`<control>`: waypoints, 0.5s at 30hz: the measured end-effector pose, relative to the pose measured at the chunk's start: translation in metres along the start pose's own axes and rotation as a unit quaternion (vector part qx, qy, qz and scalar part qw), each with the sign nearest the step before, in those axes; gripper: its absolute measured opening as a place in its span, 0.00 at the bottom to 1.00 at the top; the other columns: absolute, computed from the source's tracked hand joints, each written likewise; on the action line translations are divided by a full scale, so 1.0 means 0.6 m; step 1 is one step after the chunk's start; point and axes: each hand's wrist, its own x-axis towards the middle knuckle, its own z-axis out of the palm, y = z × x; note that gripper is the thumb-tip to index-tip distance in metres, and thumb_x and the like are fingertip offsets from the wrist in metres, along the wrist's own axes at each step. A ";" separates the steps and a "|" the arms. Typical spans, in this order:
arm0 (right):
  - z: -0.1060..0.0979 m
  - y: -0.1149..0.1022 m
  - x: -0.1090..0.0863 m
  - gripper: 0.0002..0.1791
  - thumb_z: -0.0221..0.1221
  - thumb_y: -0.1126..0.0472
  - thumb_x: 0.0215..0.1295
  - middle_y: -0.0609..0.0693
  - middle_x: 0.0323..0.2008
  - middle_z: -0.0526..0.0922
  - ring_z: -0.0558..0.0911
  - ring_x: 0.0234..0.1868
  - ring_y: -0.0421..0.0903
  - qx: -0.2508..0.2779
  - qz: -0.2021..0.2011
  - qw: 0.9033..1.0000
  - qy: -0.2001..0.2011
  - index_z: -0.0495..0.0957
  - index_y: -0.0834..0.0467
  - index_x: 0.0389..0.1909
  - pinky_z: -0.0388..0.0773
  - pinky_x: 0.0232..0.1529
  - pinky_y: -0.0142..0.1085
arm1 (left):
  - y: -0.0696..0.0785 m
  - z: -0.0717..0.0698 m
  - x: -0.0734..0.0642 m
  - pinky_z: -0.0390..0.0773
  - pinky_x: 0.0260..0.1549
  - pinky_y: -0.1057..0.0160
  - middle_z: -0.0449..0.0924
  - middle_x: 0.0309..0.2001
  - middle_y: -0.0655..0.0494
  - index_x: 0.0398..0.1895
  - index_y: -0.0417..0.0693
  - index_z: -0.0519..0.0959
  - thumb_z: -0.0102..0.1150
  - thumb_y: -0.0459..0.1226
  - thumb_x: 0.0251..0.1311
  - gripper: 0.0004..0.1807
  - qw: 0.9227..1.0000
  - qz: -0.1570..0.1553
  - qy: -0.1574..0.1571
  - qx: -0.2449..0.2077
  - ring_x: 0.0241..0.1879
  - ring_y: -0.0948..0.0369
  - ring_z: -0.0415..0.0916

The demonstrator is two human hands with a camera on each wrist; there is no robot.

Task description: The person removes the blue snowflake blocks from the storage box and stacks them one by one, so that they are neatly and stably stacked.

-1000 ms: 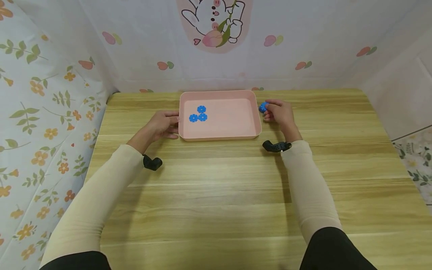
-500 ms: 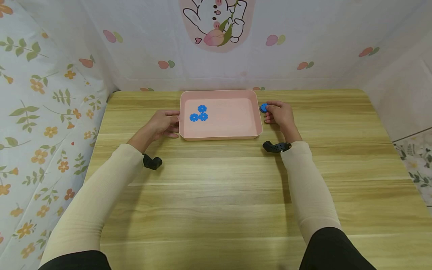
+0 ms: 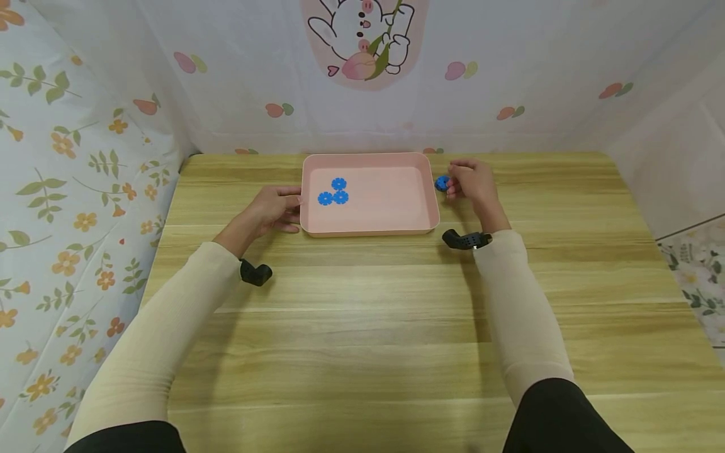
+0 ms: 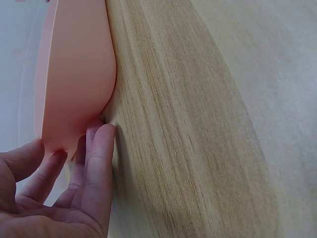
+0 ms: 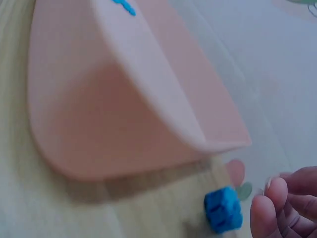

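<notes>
A shallow pink tray stands near the back edge of the table. Inside it, towards the left, three blue flower-shaped discs lie flat and close together. My left hand touches the tray's left end; in the left wrist view its extended fingers and thumb rest against the outer wall and rim. Just outside the tray's right end, on the table, is a small stack of blue flower-shaped discs. My right hand is beside this stack, fingertips apart from it, with nothing visible between them.
The wood-grain table extends in front of the tray and to both sides. A patterned curtain hangs right behind the back edge, and a floral one along the left. Black camera mounts sit on both wrists.
My right hand's fingers have come off the blue stack, and the hand has lifted slightly back and right. The left hand, the tray and the three discs in it stay put.
</notes>
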 end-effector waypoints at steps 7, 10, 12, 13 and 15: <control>0.028 -0.026 -0.005 0.20 0.56 0.60 0.71 0.48 0.17 0.78 0.77 0.13 0.39 0.006 -0.016 1.000 0.005 0.74 0.64 0.59 0.82 0.20 0.33 | -0.001 -0.003 -0.001 0.85 0.37 0.54 0.78 0.53 0.40 0.72 0.53 0.64 0.46 0.39 0.74 0.24 1.000 -0.001 -0.002 0.004 0.34 0.59 0.85; 0.043 -0.035 -0.005 0.19 0.57 0.60 0.70 0.49 0.17 0.78 0.77 0.13 0.40 0.007 -0.021 1.000 -0.002 0.75 0.64 0.58 0.82 0.19 0.33 | -0.001 -0.003 0.001 0.85 0.38 0.54 0.78 0.54 0.40 0.72 0.53 0.64 0.46 0.40 0.74 0.25 1.000 0.000 -0.003 0.007 0.35 0.58 0.85; 0.054 -0.040 -0.005 0.19 0.56 0.61 0.70 0.49 0.16 0.78 0.77 0.13 0.40 0.005 -0.026 1.000 -0.010 0.75 0.64 0.58 0.82 0.20 0.34 | -0.001 -0.004 0.002 0.85 0.38 0.54 0.77 0.54 0.40 0.72 0.53 0.64 0.46 0.40 0.74 0.25 1.000 0.001 -0.003 0.008 0.36 0.58 0.85; 0.059 -0.043 -0.006 0.19 0.56 0.61 0.70 0.49 0.16 0.78 0.77 0.13 0.40 0.003 -0.027 1.000 -0.013 0.75 0.64 0.58 0.82 0.20 0.34 | -0.001 -0.004 0.002 0.85 0.38 0.55 0.77 0.54 0.40 0.73 0.53 0.64 0.46 0.40 0.74 0.25 1.000 0.000 -0.002 0.008 0.36 0.58 0.85; 0.070 -0.048 -0.006 0.19 0.56 0.61 0.70 0.49 0.16 0.78 0.78 0.13 0.41 -0.005 -0.030 0.999 -0.020 0.75 0.64 0.59 0.82 0.21 0.35 | -0.001 -0.003 0.002 0.85 0.38 0.55 0.77 0.54 0.40 0.73 0.53 0.64 0.46 0.40 0.75 0.25 1.000 -0.001 -0.001 0.008 0.36 0.58 0.85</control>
